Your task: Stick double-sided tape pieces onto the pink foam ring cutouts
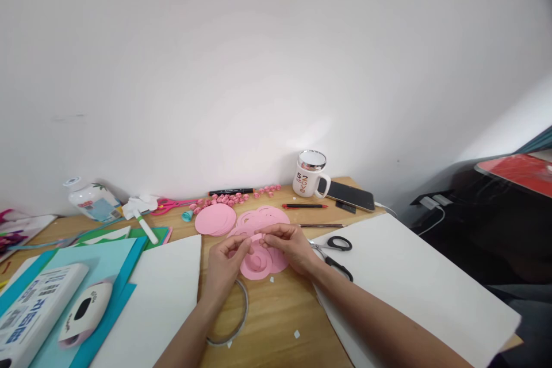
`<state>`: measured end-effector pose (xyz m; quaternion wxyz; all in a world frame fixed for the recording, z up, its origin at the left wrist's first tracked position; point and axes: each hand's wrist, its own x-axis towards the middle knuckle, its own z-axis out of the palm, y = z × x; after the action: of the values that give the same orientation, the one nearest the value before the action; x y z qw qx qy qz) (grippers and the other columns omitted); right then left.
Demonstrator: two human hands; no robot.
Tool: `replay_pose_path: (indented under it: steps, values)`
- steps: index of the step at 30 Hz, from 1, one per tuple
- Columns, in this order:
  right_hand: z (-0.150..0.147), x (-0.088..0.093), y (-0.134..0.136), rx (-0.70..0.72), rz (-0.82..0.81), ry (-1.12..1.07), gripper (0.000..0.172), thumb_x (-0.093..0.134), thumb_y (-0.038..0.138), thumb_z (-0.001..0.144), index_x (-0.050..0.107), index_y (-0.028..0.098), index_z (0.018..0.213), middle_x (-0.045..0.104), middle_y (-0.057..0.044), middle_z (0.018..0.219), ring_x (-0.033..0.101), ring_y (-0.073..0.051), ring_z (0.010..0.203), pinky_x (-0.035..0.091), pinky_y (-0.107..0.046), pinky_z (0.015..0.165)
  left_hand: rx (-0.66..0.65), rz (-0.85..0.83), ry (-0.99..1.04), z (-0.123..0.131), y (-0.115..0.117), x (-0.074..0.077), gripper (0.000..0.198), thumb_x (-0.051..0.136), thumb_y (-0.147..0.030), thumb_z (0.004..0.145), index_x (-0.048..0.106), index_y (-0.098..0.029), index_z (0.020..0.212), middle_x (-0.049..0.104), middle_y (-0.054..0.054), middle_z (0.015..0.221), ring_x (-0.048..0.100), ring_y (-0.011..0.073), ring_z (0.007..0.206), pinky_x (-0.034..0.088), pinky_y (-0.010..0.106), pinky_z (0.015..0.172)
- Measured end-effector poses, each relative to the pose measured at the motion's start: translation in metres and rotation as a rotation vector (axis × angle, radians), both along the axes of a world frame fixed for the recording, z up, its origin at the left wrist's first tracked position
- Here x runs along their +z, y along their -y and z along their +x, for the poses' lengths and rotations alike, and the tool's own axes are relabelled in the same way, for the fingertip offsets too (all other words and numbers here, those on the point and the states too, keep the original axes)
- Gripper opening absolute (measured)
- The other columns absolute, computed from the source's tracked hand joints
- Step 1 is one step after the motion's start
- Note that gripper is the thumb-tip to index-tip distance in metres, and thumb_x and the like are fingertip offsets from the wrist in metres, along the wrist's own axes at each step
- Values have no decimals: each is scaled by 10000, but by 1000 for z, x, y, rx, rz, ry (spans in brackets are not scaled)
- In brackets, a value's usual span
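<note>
Pink paper spirals [257, 263] hang and lie just below my fingertips at the middle of the table. My left hand [228, 254] is closed in a pinch, and my right hand [288, 244] pinches close beside it, with the end of a pink paper spiral between them. The fingers partly hide that end. Behind my hands lie more loose cut pink paper spirals [263, 216] and a stack of pink paper circles [214, 218]. Black-handled scissors [338, 243] rest to the right of my right hand, their blades partly covered.
Several small rolled pink paper pieces [224, 200] lie near the wall. A white mug [307, 175] stands beside a phone [350, 195]. A roll of tape [246, 305] lies by my left wrist. White sheets [414, 287] flank both arms; a correction-tape-like dispenser [86, 313] is at left.
</note>
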<state>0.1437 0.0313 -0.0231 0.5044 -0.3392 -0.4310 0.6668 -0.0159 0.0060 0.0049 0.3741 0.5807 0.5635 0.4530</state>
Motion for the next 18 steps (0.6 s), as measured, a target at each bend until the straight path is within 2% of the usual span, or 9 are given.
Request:
replay_pose_path:
  steps: [13,18]
  values:
    - [0,2,0,-44,27,34,169,788,230,507,679,161,616,641,15,587,537,-82,521,444,-213,549,-43,-8,-4,5,3,5,244,579,-363,719,691,-152,668,663,31,604,602,173,608,467,255,597]
    - [0,-1,0,2,27,22,197,742,287,597,710,176,757,679,-13,664,588,-112,605,473,-257,645,-7,-8,2,1,1,1,271,575,-399,721,674,-153,665,671,39,634,609,180,634,467,253,600]
